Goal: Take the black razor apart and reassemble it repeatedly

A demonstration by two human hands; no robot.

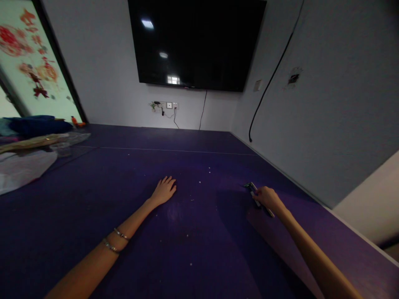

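Note:
My left hand (164,190) rests palm down on the purple surface (174,257), its fingers stretched out and nothing in it. Two bracelets (115,240) circle that forearm. To the right, my right hand (267,197) has its fingers closed around a slim black and silver hand tool (254,193). The tool's dark front end points up and left, close to the surface, and a pale end sticks out below my palm. Its exact kind is too small and blurred to make out. Small white bits (209,169) lie scattered between my hands.
A television (196,41) hangs on the back wall above sockets (169,105) with cords. On the right wall a black cable (270,79) dangles to the surface's edge. Folded cloth (39,126) and plastic bags (26,166) are piled at the left, near a small orange object (76,121).

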